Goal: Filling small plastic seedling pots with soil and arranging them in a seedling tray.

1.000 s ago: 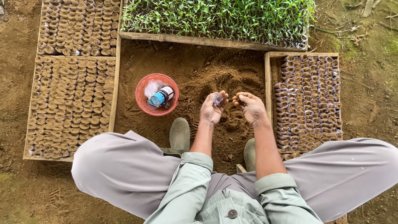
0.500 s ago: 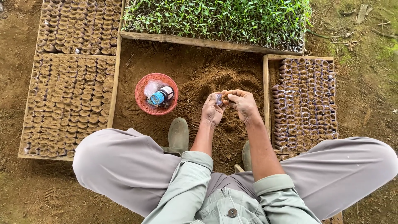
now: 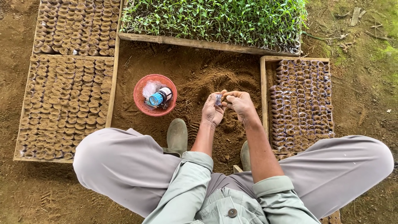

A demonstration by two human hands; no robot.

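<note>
While the left hand (image 3: 213, 110) pinches a small clear plastic bag (image 3: 218, 99) upright between thumb and fingers, the right hand (image 3: 240, 104) meets it with fingertips bunched on a pinch of soil at the bag's mouth. Both hands hover above the loose soil heap (image 3: 207, 79), between the person's boots. That thin bag looks limp, so its mouth could fold shut and the soil could spill past it; a slack grip could also let it slip down onto the heap. All around is bare earth: wooden trays of filled bags (image 3: 66, 95) lie to the left, another tray (image 3: 300, 103) to the right, green seedlings (image 3: 211, 16) ahead. A red basket (image 3: 141, 97) holding a bottle (image 3: 159, 96) sits near the left hand.
</note>
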